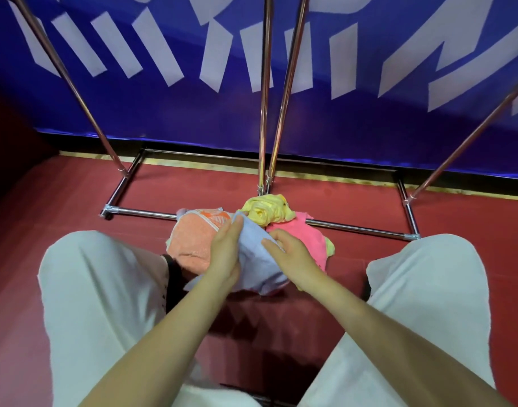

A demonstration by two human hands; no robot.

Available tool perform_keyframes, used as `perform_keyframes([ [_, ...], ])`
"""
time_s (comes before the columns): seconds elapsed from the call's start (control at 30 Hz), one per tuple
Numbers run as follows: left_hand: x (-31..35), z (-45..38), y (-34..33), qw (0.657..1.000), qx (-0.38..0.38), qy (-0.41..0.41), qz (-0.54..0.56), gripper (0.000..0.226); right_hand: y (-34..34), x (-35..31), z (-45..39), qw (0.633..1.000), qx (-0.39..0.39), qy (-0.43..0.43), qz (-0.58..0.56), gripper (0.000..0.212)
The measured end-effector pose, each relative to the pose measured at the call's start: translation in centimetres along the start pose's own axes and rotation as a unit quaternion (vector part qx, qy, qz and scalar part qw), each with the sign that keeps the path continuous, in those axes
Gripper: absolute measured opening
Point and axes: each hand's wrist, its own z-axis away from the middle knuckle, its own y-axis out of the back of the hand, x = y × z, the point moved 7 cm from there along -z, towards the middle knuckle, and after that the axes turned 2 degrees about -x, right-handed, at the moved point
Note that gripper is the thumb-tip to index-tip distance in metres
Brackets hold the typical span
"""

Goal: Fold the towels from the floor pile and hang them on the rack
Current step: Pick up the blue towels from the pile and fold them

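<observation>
Left hand (227, 254) is gripping the pale blue cloth towel (256, 259) at frame centre, atop the floor pile; right hand (293, 257) is resting on it, fingers loosely curled, grip unclear. Suggest finding two corners, lifting clear of the orange terry towel (190, 242), before hanging on the chrome tube rack (263, 113).

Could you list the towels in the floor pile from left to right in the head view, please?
Orange towel → light blue towel → pink towel. The yellow towel sits behind, overlapping, so it is left out.
</observation>
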Motion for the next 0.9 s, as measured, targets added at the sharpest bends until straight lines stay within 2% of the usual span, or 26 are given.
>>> perform_keyframes([
  [0.13,2.0,-0.5,0.6,0.999,0.020,-0.036,0.006,0.021,0.1,1.1,1.0,0.998,-0.018,-0.013,0.061,0.031],
  [0.27,3.5,-1.2,2.2,0.997,0.047,-0.059,0.027,0.014,0.7,3.4,1.8,0.995,-0.035,-0.037,0.090,0.038],
  [0.4,4.6,-2.0,4.6,0.993,0.078,-0.081,0.039,0.030,2.3,4.4,2.1,0.993,-0.038,-0.026,0.107,0.037],
  [0.57,6.7,-2.5,7.7,0.983,0.135,-0.109,0.064,0.016,3.5,5.6,2.7,0.990,-0.049,-0.029,0.128,0.043],
  [0.67,7.7,-3.0,11.1,0.966,0.214,-0.120,0.081,0.021,4.3,6.9,2.9,0.990,-0.052,-0.050,0.123,0.040],
  [0.73,8.0,-2.9,12.8,0.951,0.263,-0.127,0.101,0.024,5.1,7.8,2.9,0.991,-0.051,-0.077,0.098,0.027],
  [0.8,7.8,-3.1,13.1,0.948,0.268,-0.120,0.126,0.017,5.9,8.0,3.0,0.993,-0.043,-0.097,0.049,0.014],
  [0.9,6.7,-3.7,11.5,0.957,0.213,-0.102,0.167,0.017,6.9,7.3,3.4,0.992,-0.018,-0.120,-0.025,0.014],
])
